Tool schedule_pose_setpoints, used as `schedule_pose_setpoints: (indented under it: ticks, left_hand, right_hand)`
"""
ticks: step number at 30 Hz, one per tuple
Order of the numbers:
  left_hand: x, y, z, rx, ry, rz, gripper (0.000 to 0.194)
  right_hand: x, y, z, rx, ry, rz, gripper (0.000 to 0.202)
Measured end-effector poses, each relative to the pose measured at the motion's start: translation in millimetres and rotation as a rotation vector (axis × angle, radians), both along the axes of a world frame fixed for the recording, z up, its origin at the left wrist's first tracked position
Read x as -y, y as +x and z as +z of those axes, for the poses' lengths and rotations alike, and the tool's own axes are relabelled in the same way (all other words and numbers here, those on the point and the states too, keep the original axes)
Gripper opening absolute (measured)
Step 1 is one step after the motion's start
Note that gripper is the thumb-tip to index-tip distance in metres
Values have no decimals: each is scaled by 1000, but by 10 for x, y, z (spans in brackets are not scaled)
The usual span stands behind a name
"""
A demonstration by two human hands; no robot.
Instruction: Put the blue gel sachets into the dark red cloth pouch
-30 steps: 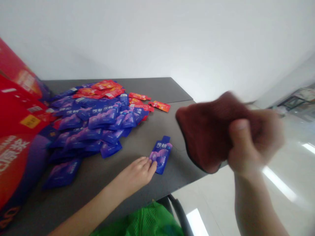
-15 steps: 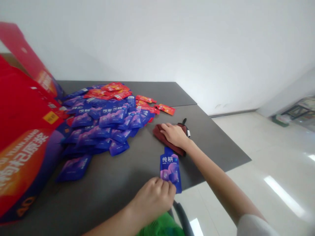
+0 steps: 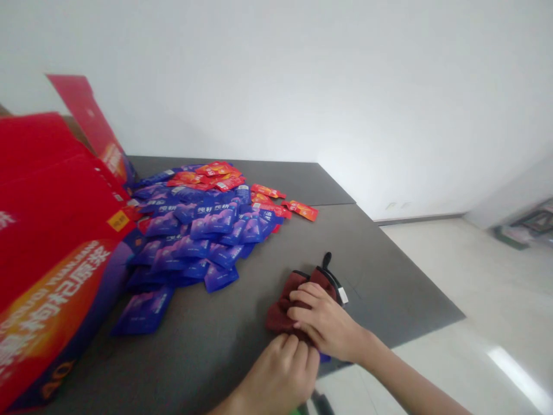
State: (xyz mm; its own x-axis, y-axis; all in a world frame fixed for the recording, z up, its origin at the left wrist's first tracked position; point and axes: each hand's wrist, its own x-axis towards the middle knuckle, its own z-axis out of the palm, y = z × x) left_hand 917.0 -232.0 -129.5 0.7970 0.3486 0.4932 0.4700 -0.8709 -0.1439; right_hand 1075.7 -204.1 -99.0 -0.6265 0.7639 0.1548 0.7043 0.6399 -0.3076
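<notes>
Near the front edge of the grey table, a reddish-brown cloth with a black edge, a black loop and a white tag lies bunched up. My right hand is closed over it, fingers curled into its folds. Just in front, my left hand makes a fist whose knuckles touch the cloth. Beneath my hands, only a sliver of a blue pouch shows; the rest is covered. What my left fingers grip is hidden, though the pouch is right beside them.
A heap of blue pouches with several red pouches lies on the grey table to the left. A large red box with a raised flap stands at far left. The table's right edge drops to a pale floor.
My right hand has pulled the cloth toward me, over the blue pouch by my left hand. The pouch, plainly seen before, is now almost wholly covered. The view has shifted slightly.
</notes>
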Motion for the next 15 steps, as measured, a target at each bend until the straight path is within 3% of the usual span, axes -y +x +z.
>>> schedule_pose_setpoints:
  ticks: [4,7,9,11,13,15]
  left_hand:
    - [-41,-34,-28,1,-16,-53,7]
    - [-55,-65,-54,22,-74,-10,13]
    - [-55,-79,-84,43,-78,21,16]
    - [-50,-85,-118,65,-67,38,15]
    - [-43,-83,-139,87,-39,42,10]
    - [-35,-74,-136,100,-8,34,3]
  right_hand:
    - [-553,126,-77,113,67,-127,20]
    - [-792,240,97,82,97,-288,23]
    - [-693,250,267,-67,114,-333,27]
    - [-418,180,381,-197,107,-270,28]
    - [-117,58,372,-126,43,-113,22]
    - [41,-50,250,6,1,-10,18]
